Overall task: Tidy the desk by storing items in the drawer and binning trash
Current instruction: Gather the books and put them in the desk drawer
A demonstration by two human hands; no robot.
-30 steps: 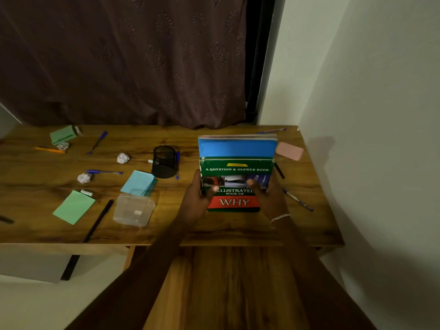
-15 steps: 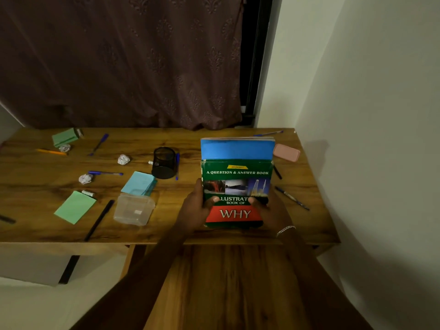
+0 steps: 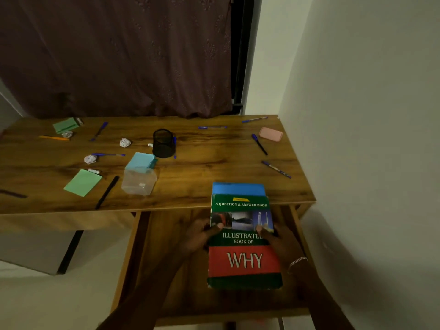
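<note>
Green-and-red hardcover book [image 3: 244, 258], stacked on a blue-covered book [image 3: 238, 188], is over the open wooden drawer [image 3: 166, 270], its far end over the worktop [image 3: 214, 167] edge. Left hand [image 3: 201, 236] and right hand [image 3: 283, 244] grip its sides, fingers [image 3: 215, 226] clamped on the cover. Clear plastic box [image 3: 139, 181] lies far-left of the book.

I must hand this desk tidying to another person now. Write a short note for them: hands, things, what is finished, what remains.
Hands: the left hand and right hand each grip a side of the green-and-red hardcover "WHY" book, stacked on a blue book.
Place: the stack is over the open wooden drawer, far end at the wooden desk edge; not released.
Done: drawer open, books off the desktop.
Left: release them; store the scattered pens, black mesh cup, clear plastic box, green paper sheet; bin the crumpled white paper balls. No bin is in view.
</note>
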